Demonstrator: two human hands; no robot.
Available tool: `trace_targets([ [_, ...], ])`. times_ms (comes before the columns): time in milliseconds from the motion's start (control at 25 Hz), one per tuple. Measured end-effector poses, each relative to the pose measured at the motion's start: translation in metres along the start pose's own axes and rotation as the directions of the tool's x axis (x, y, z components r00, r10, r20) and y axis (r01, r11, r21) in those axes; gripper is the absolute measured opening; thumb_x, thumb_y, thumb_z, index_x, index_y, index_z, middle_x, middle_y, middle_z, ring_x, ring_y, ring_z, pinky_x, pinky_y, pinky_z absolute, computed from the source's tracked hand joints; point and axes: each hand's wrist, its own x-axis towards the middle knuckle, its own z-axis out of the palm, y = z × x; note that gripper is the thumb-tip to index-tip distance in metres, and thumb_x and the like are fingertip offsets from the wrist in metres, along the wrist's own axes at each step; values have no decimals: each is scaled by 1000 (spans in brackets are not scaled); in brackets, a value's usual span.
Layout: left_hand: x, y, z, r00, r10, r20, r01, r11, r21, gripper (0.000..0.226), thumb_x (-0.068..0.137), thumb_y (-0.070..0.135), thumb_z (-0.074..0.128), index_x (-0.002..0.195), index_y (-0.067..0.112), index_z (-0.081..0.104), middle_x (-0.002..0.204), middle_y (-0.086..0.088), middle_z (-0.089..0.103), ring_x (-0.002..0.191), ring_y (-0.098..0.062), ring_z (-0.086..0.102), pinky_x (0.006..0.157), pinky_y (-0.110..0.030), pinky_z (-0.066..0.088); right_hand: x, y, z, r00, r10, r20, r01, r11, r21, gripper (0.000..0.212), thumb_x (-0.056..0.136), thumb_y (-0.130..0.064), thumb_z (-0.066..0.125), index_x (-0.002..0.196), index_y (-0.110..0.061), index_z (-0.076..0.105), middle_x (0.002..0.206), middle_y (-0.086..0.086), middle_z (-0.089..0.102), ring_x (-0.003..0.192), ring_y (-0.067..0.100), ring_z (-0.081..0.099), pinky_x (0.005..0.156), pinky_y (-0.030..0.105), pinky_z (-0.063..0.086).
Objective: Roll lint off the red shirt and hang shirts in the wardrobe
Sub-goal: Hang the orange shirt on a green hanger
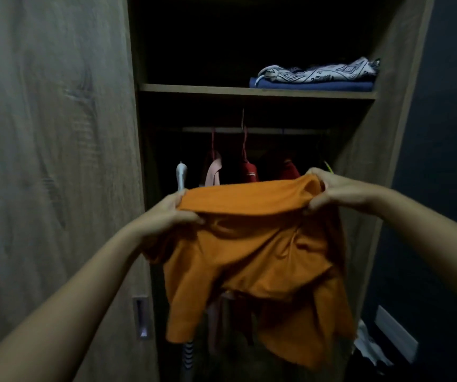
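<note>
The left hand (176, 212) and right hand (329, 188) each pinch an end of the orange shirt (249, 249), fingers closed on its top edge. The shirt hangs between them before the open wardrobe (387, 133), below the rail (263, 130) where a red shirt (248, 172) hangs.
</note>
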Motion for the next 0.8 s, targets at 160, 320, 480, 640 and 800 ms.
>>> trace_targets([
  [160, -10, 28, 15, 980, -36, -198, 1, 984, -176, 37, 78, 39, 63, 108, 20, 51, 100, -5, 57, 88, -17, 59, 77, -35, 50, 0, 7, 12, 999, 51, -17, -52, 998, -27, 38, 80, -55, 60, 85, -20, 47, 88, 1, 53, 83, 17, 54, 72, 28, 41],
  [320, -23, 43, 17, 865, 348, -361, -145, 864, 483, 29, 90, 40, 55, 98, 12, 52, 93, -4, 58, 83, -17, 58, 71, -35, 50, -3, 5, 24, 981, -87, -175, 26, 944, -328, 33, 93, -49, 39, 94, -21, 57, 95, 2, 54, 91, 19, 53, 80, 36, 41],
  [480, -33, 62, 16, 799, 495, -342, -167, 729, 664, 18, 83, 31, 65, 77, 17, 55, 73, 2, 58, 68, -8, 54, 54, -23, 38, -14, -8, 27, 955, -132, -264, -108, 676, -729, 37, 95, -46, 37, 121, -29, 58, 123, 1, 49, 117, 21, 47, 91, 45, 43],
  [640, -36, 70, 10, 867, 385, -317, -30, 674, 738, 19, 86, 33, 60, 80, 21, 47, 70, 4, 53, 63, -11, 50, 51, -24, 35, -15, -12, 30, 929, -208, -307, -50, 751, -658, 31, 95, -37, 46, 114, -22, 65, 112, 3, 62, 106, 21, 57, 87, 42, 49],
  [800, -40, 83, 13, 938, 166, -304, -173, 985, 5, 6, 89, 18, 58, 86, 21, 61, 73, 5, 61, 65, -7, 56, 54, -16, 46, -3, -16, 40, 944, -146, -298, -11, 883, -469, 32, 94, -20, 48, 125, -23, 57, 107, 2, 68, 98, 18, 63, 77, 28, 49],
])
